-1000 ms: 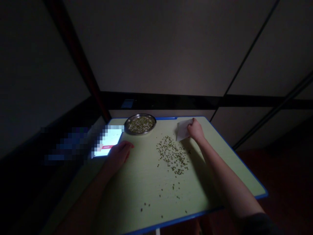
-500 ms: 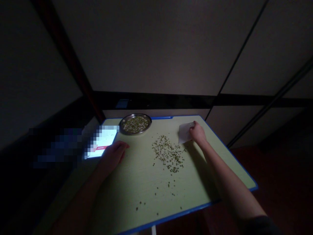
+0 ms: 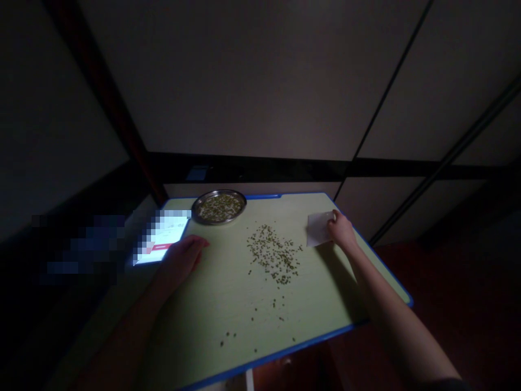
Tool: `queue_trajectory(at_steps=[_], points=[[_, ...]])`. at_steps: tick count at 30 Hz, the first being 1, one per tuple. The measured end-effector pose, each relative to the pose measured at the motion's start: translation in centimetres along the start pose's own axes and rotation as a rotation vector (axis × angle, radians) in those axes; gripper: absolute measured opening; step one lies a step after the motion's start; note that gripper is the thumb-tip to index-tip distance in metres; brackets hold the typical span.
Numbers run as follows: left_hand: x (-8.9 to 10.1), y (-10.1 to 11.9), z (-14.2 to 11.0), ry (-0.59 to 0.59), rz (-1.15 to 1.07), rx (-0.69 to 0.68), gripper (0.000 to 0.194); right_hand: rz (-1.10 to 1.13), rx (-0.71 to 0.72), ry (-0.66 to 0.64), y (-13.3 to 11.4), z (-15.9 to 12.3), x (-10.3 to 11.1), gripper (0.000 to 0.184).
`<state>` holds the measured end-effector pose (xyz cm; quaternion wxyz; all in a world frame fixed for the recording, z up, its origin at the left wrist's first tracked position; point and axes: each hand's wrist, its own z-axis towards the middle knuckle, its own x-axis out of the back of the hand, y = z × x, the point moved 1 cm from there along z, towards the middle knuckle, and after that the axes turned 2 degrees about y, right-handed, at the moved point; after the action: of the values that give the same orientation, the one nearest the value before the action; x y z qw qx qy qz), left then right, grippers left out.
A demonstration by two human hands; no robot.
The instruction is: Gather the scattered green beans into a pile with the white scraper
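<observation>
My right hand (image 3: 342, 230) grips a small white sheet, paper or thin card (image 3: 319, 228), by its right edge, at the right side of the table. The sheet is tilted above the tabletop. To its left, small green beans, like mung beans (image 3: 274, 252), lie scattered over the middle of the table. My left hand (image 3: 186, 256) is beside a lit screen (image 3: 169, 231), its fingers curled together and nothing showing in them; the palm side is hidden. Behind it stands a round metal tray (image 3: 195, 215) with many more green beans spread in it.
The pale green table (image 3: 211, 309) has a blue edge. A few stray beans (image 3: 228, 334) lie near its front. Behind it rises a panelled wall (image 3: 244, 81) with a dark strip. The room is dim, and the far left is pixelated.
My right hand has moved the white sheet a little to the right, away from the scattered beans. My left hand stays in place beside the screen. The whole view has shifted slightly.
</observation>
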<state>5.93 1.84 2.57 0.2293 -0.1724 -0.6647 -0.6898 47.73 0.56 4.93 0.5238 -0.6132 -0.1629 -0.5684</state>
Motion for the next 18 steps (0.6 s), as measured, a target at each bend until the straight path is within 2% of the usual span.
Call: queue_trajectory(at_steps=[6,11,15,18], points=[[-0.1,0.0,0.1,-0.006,0.005,0.013,0.030,0.046,-0.007,0.060,2.3,-0.5,1.2,0.053],[-0.1,0.0,0.1,0.006,-0.004,-0.008,0.030,0.104,0.049,0.117,2.9,1.0,4.6,0.045],[0.0,0.3,0.1,-0.004,0.006,-0.004,0.032,0.026,0.242,0.108,2.2,0.5,7.2,0.034],[0.0,0.2,0.1,-0.008,-0.003,0.005,0.033,-0.147,0.417,0.035,1.5,-1.7,7.6,0.030]])
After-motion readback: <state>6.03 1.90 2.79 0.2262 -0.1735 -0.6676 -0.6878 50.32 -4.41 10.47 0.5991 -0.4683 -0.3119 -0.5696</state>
